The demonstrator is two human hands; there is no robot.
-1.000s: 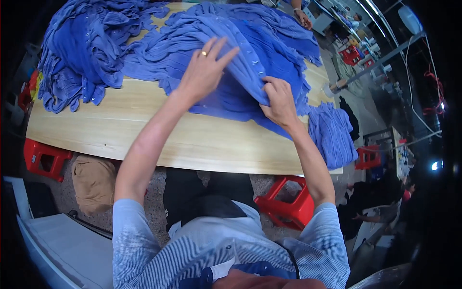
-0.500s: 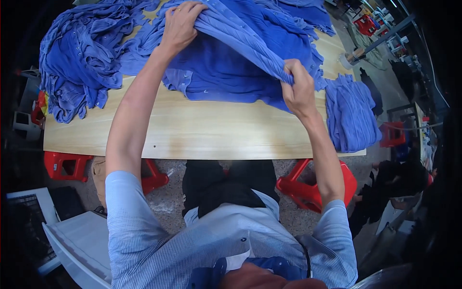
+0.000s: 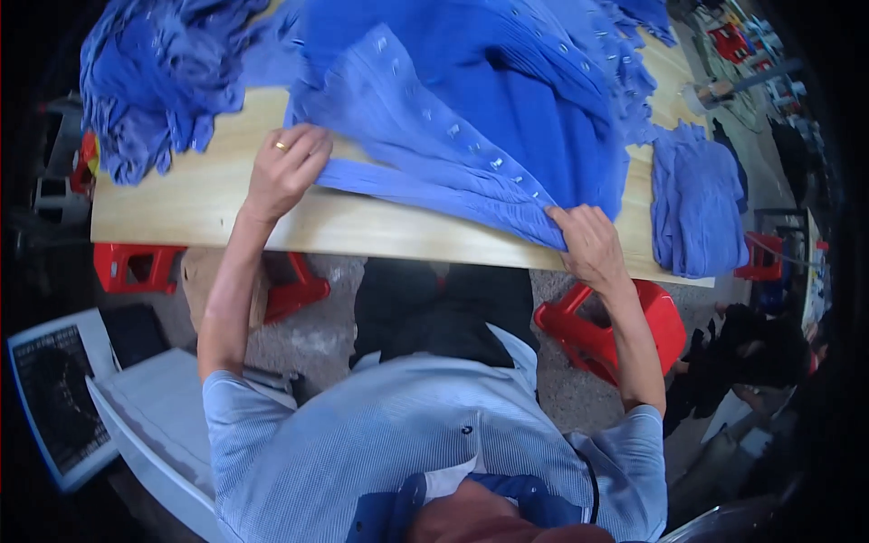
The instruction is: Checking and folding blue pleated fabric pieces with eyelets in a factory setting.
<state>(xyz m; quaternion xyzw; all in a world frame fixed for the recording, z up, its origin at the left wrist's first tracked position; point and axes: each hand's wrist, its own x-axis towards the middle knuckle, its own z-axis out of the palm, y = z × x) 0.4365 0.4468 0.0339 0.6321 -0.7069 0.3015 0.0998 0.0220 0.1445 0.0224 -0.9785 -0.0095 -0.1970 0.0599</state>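
- The blue ribbed knit garment with a row of small buttons (image 3: 434, 136) now lies drawn toward the near edge of the pale wooden worktop (image 3: 181, 195); half a second ago it was lifted, so it is being spread flat.
- Left hand (image 3: 288, 167): fingers clenched on its hem, arm stretched forward.
- Right hand (image 3: 588, 242): fingers pinch the opposite corner, elbow bent.
- Beyond the right fingers, a folded blue stack (image 3: 697, 208); under the worktop, red plastic stools (image 3: 602, 330).
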